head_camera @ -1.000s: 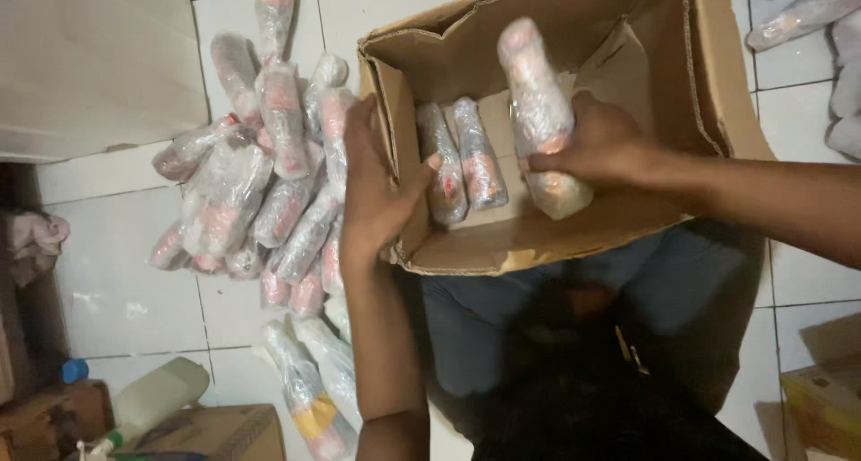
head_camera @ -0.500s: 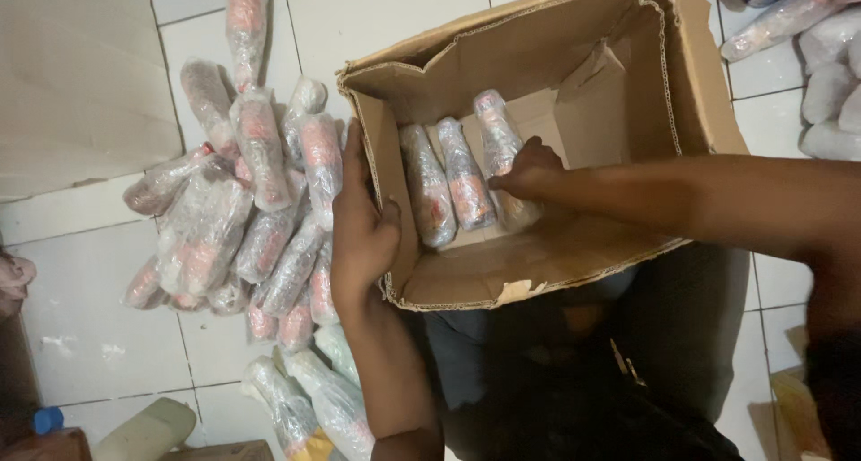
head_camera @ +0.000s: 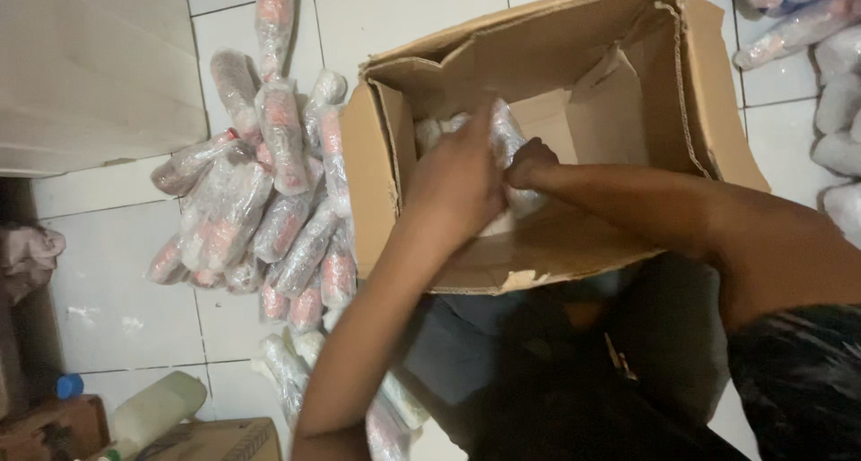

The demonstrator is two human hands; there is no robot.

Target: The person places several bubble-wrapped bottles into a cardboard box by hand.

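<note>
Your left hand [head_camera: 459,178] and right hand [head_camera: 531,160] are both inside the brown corrugated cardboard box [head_camera: 628,75], fingers curled onto the clear-wrapped cylindrical packs [head_camera: 504,134] that lie at the box's nine o'clock side; you press or grip them together, and I cannot tell which hand bears the hold. The packs are soft, crinkled plastic rolls with pinkish-red contents; how many sit in the box is hidden by your hands. Out at nine o'clock from the box, a loose pile of matching rolls [head_camera: 269,201], well over a dozen, lies on the glossy white tiled floor [head_camera: 117,291]. More wrapped rolls [head_camera: 834,111] lie at three o'clock.
</note>
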